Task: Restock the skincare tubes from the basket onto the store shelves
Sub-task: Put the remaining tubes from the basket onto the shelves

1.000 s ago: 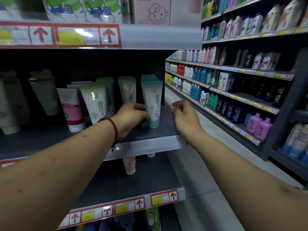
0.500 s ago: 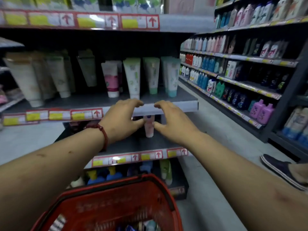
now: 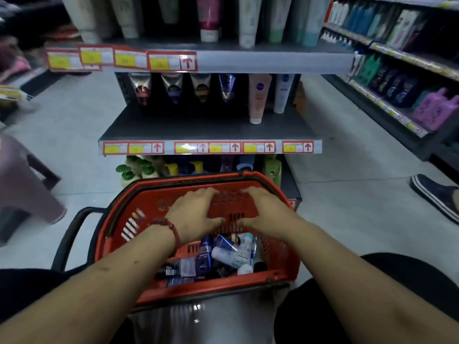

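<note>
Red basket (image 3: 154,209), skincare tubes (image 3: 223,254) in its near end, left hand (image 3: 196,212) and right hand (image 3: 268,212) over its far end, fingers (image 3: 203,192) spread flat, holding nothing

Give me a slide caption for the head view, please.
Left hand and right hand, open, over the red basket of tubes.

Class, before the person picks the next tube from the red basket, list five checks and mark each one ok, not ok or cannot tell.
1. The left hand is free: ok, fingers spread, holding nothing.
2. The right hand is free: ok, also holding nothing.
3. There are tubes in the basket: ok, several lie at its bottom.
4. There is room on the middle shelf: ok, its front is bare left of the pink tube.
5. The price labels show where each tube belongs: cannot tell, they are blurred.
</note>
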Demonstrator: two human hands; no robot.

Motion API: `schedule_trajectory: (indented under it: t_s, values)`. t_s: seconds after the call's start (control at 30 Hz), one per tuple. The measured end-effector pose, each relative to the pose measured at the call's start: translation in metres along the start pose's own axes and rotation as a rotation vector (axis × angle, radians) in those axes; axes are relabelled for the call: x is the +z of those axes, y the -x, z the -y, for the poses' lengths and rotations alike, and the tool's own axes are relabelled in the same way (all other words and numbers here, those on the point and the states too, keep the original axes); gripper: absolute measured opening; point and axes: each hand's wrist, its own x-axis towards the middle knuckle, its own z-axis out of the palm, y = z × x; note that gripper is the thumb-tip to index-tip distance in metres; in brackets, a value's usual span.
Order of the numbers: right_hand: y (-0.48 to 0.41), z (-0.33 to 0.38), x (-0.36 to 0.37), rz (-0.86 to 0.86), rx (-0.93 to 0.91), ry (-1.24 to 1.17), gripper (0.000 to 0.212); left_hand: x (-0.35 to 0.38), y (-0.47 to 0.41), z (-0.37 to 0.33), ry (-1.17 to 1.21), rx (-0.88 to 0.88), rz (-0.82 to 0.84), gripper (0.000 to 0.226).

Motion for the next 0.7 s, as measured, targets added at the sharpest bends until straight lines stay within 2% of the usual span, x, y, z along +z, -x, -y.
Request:
schedule_trajectory:
  t_s: [0.13, 0.27, 0.43, 0.57, 0.7]
  values:
    - [0.003, -0.018, 0.023, 0.147, 0.098, 0.058, 0.067, 0.039, 0.022, 0.017, 0.066, -0.066, 0.071, 0.071]
    - [0.004, -0.037, 0.041, 0.237, 0.186, 0.111, 0.061, 0.068, 0.029, 0.026, 0.278, -0.188, 0.149, 0.066]
    - [-0.001, -0.05, 0.062, 0.287, 0.203, 0.159, 0.061, 0.103, 0.027, 0.025, 0.579, -0.315, 0.135, 0.043]
    - [-0.011, -0.058, 0.076, 0.374, 0.192, 0.241, 0.072, 0.133, 0.024, 0.042, 0.609, -0.335, 0.247, 0.037]
    - [-0.023, -0.068, 0.086, 0.389, 0.222, 0.226, 0.064, 0.14, 0.014, 0.051, 0.599, -0.312, 0.311, 0.033]
